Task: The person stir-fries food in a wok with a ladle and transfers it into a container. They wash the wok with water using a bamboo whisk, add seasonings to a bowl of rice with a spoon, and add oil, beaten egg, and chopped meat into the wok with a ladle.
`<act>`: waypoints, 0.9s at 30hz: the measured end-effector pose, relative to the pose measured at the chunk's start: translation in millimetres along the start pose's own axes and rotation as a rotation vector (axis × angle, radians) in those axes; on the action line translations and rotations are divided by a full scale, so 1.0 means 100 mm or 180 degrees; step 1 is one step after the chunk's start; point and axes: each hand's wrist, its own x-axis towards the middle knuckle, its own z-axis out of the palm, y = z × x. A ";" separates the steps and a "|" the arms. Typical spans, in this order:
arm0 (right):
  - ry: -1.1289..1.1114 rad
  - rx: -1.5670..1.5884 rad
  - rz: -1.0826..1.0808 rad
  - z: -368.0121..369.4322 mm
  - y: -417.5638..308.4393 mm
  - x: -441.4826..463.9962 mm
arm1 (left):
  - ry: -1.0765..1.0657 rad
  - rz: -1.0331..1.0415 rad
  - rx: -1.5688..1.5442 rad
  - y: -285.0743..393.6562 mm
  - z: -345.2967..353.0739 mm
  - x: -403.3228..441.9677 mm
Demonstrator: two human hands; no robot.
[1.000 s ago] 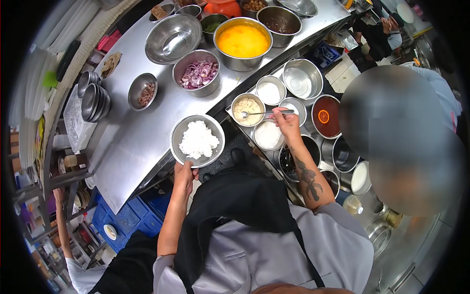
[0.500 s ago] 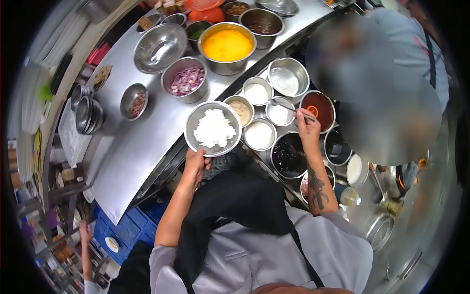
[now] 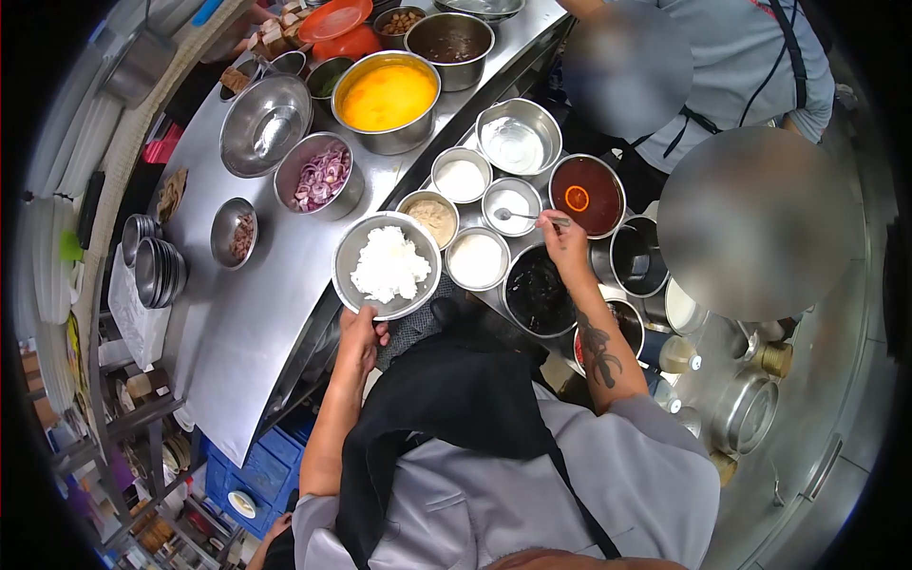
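Note:
My left hand [image 3: 364,337] grips the near rim of a metal bowl [image 3: 344,275] with its thumb over the edge. Loose white clumps that look like cooked rice [image 3: 390,265] lie in the bowl. Between the fingers of my right hand [image 3: 564,242] is a metal spoon [image 3: 528,218], its tip inside a small round container of white seasoning [image 3: 513,199]. Around that container stand a tub of beige powder [image 3: 432,218], two more tubs of white contents [image 3: 477,260] and a pot of dark red sauce [image 3: 591,195] with an orange ring in it.
A pot of yellow liquid [image 3: 389,95], a pot of sliced red onions [image 3: 321,179] and a small bowl of chopped meat [image 3: 234,234] stand on the steel counter [image 3: 275,313]. A pot of dark liquid [image 3: 540,290] sits below my right wrist. A co-worker in grey [image 3: 731,76] stands opposite.
The view has shifted, and things appear further left. The spoon has moved from the container's rim to inside it. My left hand still holds the bowl.

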 end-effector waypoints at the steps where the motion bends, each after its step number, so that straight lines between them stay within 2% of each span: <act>1: -0.0041 -0.0165 0.0004 0.02 0.03 0.01 | -0.0006 -0.0005 0.0010 -0.01 0.00 0.00; 2: -0.0083 -0.0332 0.0009 0.03 0.04 0.02 | -0.0003 -0.0030 0.0021 -0.01 -0.01 0.01; 11: -0.0085 0.0305 0.0208 -0.02 0.19 0.08 | -0.0097 -0.0032 0.0050 0.00 -0.02 0.01; 13: -0.0003 0.0406 0.0471 -0.08 0.15 0.07 | -0.0079 -0.0010 0.0042 0.01 0.00 0.00; 21: 0.0196 0.0937 0.1214 -0.34 -0.27 0.10 | -0.0214 0.0105 0.0117 0.04 0.08 0.07; 27: -0.0018 0.1072 0.0949 -0.37 -0.88 0.10 | -0.0448 0.0193 0.0321 0.11 0.30 0.19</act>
